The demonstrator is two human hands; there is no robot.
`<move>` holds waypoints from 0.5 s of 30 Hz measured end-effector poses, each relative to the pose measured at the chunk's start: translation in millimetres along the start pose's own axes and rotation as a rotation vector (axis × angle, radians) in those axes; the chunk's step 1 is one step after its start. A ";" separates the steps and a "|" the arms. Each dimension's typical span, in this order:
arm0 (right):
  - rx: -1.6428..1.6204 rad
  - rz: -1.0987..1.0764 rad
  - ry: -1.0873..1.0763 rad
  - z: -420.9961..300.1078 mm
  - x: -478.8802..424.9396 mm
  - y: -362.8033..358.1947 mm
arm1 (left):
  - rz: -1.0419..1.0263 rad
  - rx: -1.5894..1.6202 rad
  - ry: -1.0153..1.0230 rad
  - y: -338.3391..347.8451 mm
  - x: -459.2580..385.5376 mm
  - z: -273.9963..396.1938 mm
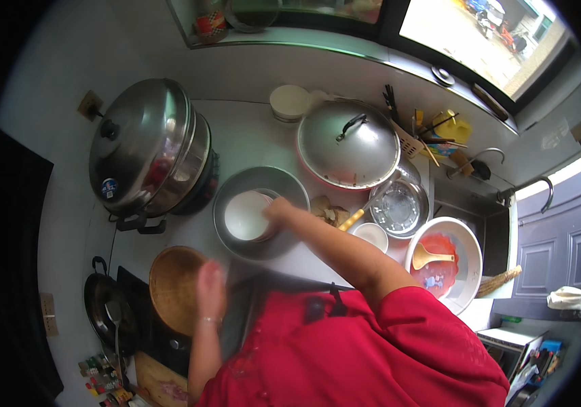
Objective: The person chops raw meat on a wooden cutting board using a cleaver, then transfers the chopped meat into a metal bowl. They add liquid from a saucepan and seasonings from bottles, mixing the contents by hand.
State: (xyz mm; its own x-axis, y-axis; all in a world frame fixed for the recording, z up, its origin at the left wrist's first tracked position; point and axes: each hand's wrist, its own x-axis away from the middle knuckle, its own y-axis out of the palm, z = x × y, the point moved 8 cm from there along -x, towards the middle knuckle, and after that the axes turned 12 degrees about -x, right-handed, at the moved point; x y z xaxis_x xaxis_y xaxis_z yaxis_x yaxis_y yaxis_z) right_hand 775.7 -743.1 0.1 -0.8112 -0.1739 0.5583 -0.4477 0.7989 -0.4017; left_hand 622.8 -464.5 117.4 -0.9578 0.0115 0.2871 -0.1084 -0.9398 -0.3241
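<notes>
My right hand [279, 213] grips the rim of a white bowl [245, 216], tilted inside a wide grey metal basin [286, 185] on the counter. More rims show under that bowl, so it may be a stack. My left hand [211, 289] is blurred, with its fingers stretched out over the right side of a round wooden basin [176, 285]. Nothing shows in that hand. The wooden basin sits at the edge of a black cooktop [174, 344], nearer to me than the grey basin.
A large lidded steel steamer [140, 147] stands at left, a wok [104, 305] below it. A domed pan lid [349, 145], a small bowl [371, 235], a steel bowl [425, 203] and a white basin [474, 264] with a ladle [425, 257] line the right, beside the sink [453, 196].
</notes>
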 end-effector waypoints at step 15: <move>-0.840 -0.224 0.248 -17.8 31.4 18.6 | 0.030 0.296 0.031 33.5 -107.3 -4.4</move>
State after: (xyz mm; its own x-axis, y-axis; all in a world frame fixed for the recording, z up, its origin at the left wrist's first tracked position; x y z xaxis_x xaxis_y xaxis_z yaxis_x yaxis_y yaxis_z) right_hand 748.6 -723.4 23.0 -0.5900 -0.3248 0.7392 -0.0843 0.9353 0.3436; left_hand 720.7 -495.7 71.8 -0.9677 -0.0120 0.2519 -0.0017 -0.9985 -0.0543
